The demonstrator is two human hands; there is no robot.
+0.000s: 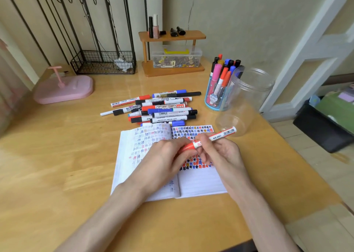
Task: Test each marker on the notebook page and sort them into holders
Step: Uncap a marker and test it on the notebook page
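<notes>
Marker [214, 137] at centre frame, just above the notebook [201, 182] on the desk [57, 165]. Slants from red cap, lower left, to barcoded tail, upper right. Sits clasped at both ends: left grip [164, 156] curled round the cap, right grip [220, 152] pinching the white barrel. Likely calls for a pull along that axis. Beyond, upper centre, loose marker pile [162, 108]; upper right, blue holder [216, 96] and clear jar [247, 98].

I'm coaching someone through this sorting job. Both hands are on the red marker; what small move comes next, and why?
Probably pull the cap off: the left hand grips the red marker at its capped end, the right hand holds the barrel, and both sit above the notebook, which has blank lines for a test mark.
</notes>
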